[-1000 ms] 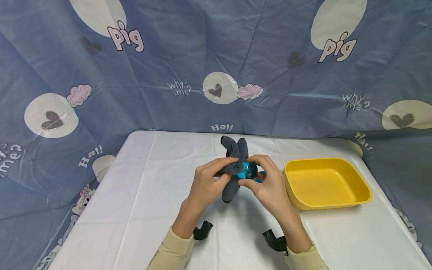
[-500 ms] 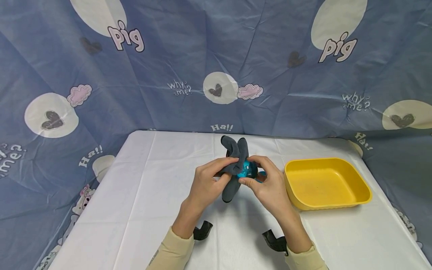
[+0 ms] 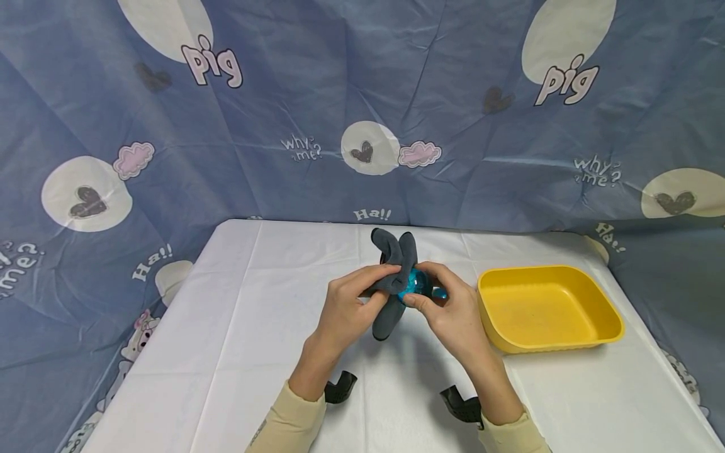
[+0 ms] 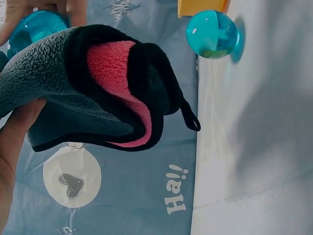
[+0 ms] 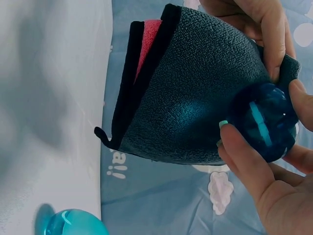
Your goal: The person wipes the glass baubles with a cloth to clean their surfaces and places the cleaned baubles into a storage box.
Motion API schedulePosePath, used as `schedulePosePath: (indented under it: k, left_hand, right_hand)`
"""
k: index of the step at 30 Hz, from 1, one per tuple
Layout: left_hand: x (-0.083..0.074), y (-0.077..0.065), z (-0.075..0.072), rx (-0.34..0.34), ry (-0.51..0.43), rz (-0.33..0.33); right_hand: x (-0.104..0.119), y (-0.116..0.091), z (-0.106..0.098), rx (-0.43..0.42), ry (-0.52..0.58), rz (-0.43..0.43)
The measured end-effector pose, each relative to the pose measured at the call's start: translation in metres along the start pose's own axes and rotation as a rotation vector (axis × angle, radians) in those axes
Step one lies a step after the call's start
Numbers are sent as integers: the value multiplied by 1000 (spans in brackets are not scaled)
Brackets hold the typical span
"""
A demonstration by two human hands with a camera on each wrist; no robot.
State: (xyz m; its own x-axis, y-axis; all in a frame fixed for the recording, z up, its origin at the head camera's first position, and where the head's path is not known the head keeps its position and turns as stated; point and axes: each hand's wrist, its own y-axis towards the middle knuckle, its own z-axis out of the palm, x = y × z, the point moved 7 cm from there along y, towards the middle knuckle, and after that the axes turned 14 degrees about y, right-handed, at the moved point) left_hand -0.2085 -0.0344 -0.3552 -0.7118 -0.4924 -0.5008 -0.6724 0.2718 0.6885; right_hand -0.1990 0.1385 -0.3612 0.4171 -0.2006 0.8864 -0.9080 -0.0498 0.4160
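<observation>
In the head view my left hand (image 3: 352, 308) grips a folded grey cloth (image 3: 387, 319) in mid-air. Black edging, a pink inner side and a small hanging loop show in the left wrist view. My right hand (image 3: 457, 314) holds a see-through blue globe (image 5: 264, 122) between thumb and fingers, against the cloth. Part of the globe's left side is covered by the cloth in the head view. A second blue globe (image 4: 211, 34), with a flared round foot, stands on the table behind; in the head view only a bit of it shows past my right fingers.
A yellow plastic tub (image 3: 549, 343) stands on the white-covered table (image 3: 272, 302), right of my right hand. Black curved pieces (image 3: 342, 387) sit at both wrists. A blue printed curtain (image 3: 317, 94) hangs behind the table.
My right thumb and fingers have shifted a little on the globe, and more of the second globe shows between them. My left hand and the cloth stay in place.
</observation>
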Motion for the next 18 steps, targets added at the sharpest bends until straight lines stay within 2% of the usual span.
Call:
schedulePosePath:
  k: [11,18]
  left_hand:
    - [0,0,2,8,0,-2]
    - [-1,0,2,11,1,2]
  right_hand:
    - [-1,0,-2,-9,-44,30]
    - [-7,-1,0,17,34,104]
